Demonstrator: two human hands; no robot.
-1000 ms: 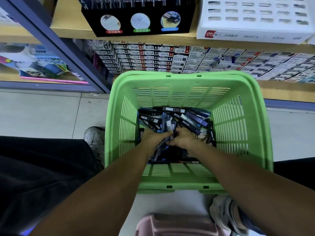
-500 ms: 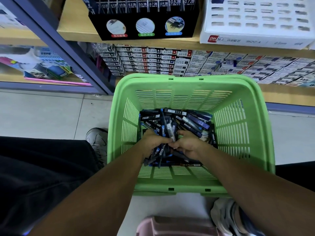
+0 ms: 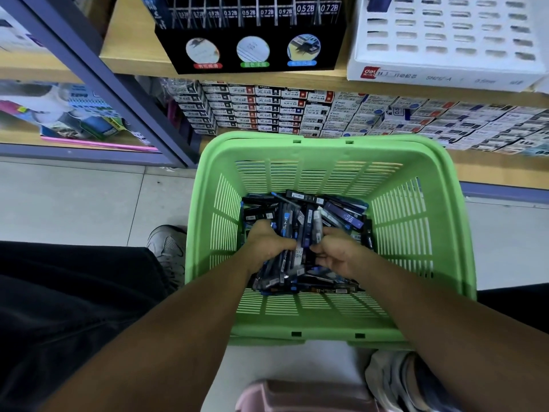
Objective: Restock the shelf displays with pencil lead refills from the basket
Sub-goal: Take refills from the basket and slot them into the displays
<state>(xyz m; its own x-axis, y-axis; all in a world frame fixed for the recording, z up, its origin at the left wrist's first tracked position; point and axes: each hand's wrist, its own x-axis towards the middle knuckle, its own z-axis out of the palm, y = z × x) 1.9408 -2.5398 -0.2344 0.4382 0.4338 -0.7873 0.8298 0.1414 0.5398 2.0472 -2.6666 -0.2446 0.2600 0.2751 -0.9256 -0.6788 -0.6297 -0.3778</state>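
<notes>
A green plastic basket (image 3: 326, 150) stands on the floor in front of me, its bottom covered with several dark pencil lead refill cases (image 3: 341, 214). Both my hands are down inside it. My left hand (image 3: 266, 246) grips a bundle of refill cases (image 3: 286, 227) that stick up past its fingers. Right beside it, my right hand (image 3: 337, 252) curls its fingers round cases of the same bundle. On the shelf above sits a black lead display rack (image 3: 252, 52) with slots labelled 0.5 2B and 0.7 2B.
A white slotted display box (image 3: 445, 40) sits to the right of the black rack. Stacked small refill boxes (image 3: 297, 111) fill the lower shelf behind the basket. A purple shelf post (image 3: 98, 75) slants at left. My shoes (image 3: 169, 248) flank the basket; a pink stool (image 3: 297, 396) is below.
Both hands have gathered the refill cases into a tighter bundle and lifted it slightly out of the pile. The view has tilted up a little toward the shelf.
</notes>
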